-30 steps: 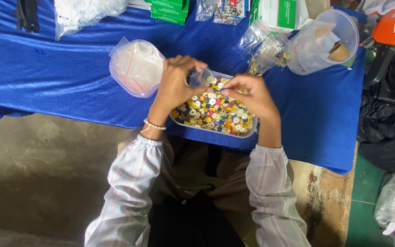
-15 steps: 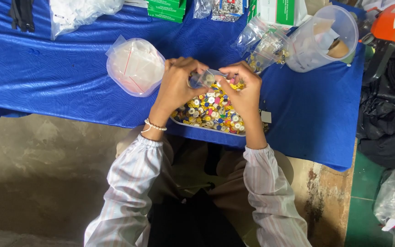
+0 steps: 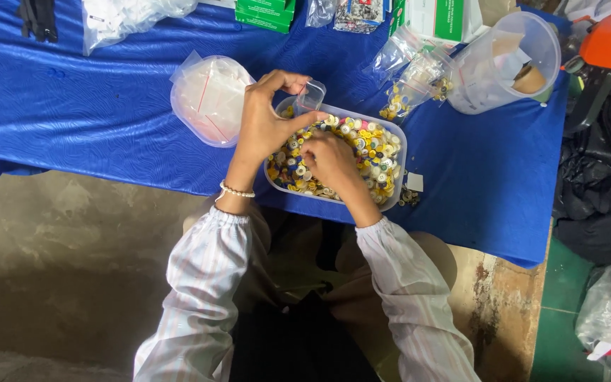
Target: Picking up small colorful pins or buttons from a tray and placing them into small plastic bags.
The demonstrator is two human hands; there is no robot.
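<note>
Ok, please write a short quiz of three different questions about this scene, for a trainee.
1. True or false: the left hand holds a small clear bag above the tray.
2. Where is the right hand?
A. on the blue cloth
B. in the tray, among the small coloured pieces
C. inside the clear jug
3. Fill in: the blue cloth covers the ____.

Key: 1 true; 2 B, among the coloured pieces; 3 table. The clear jug lies on its side, untouched.

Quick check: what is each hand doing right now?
Left hand: closed on a small clear bag.
Right hand: fingers down among the coloured buttons; grip cannot be told.
</note>
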